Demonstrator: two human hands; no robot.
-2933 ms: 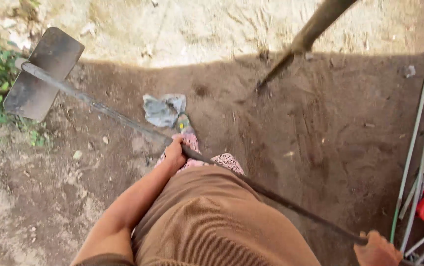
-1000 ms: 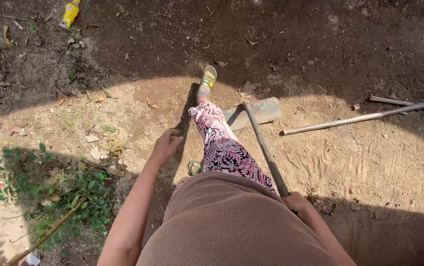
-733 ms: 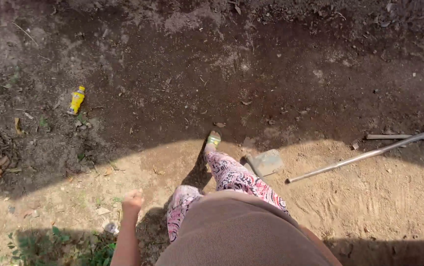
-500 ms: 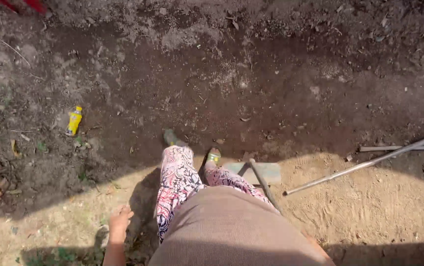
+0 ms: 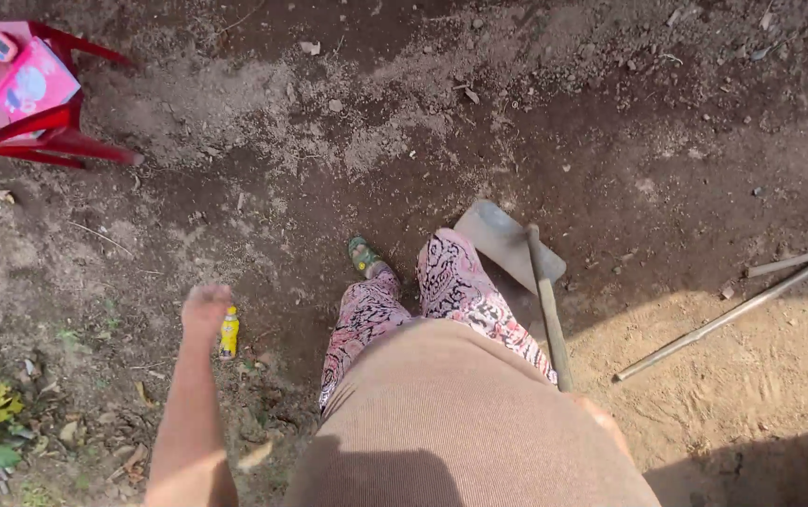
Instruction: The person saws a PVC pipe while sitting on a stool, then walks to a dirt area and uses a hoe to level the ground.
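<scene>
Presently the right hand (image 5: 601, 418) sits low beside the hip, closed on the wooden handle of the hoe (image 5: 543, 300) — its grey blade rests flat on dark soil by the patterned trouser leg. Left hand (image 5: 205, 308) hangs free, blurred; its grip cannot be told. A small yellow bottle (image 5: 228, 331) lies just beside it.

Strong sun lower right on sand (image 5: 751, 394); upper soil (image 5: 517, 113) in shade; left hand (image 5: 205, 308) motion-blurred; rest sharp; slight edge distortion.
</scene>
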